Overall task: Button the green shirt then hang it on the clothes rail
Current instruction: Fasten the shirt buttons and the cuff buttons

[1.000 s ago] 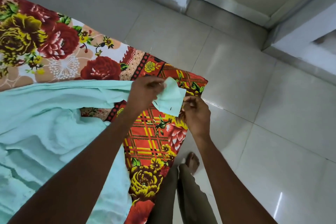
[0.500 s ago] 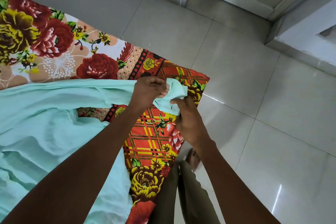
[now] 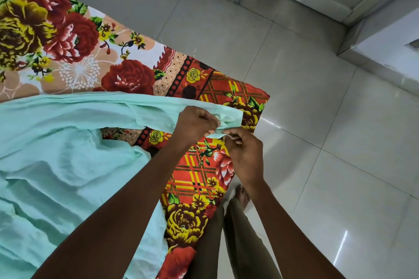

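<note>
Both the left hand (image 3: 196,123) and right hand (image 3: 243,149) pinch the shirt (image 3: 68,165) cuff (image 3: 227,120), seemingly buttoning it; next, push the button through.

green shirt (image 3: 56,165) spread over a floral bedsheet (image 3: 74,52), one sleeve stretched toward the bed's corner | cuff (image 3: 229,118) at that corner, pinched by both hands | left hand (image 3: 195,123) fisted on the sleeve side | right hand (image 3: 246,154) touching the cuff's lower edge | pale tiled floor (image 3: 317,131) beside the bed
</note>
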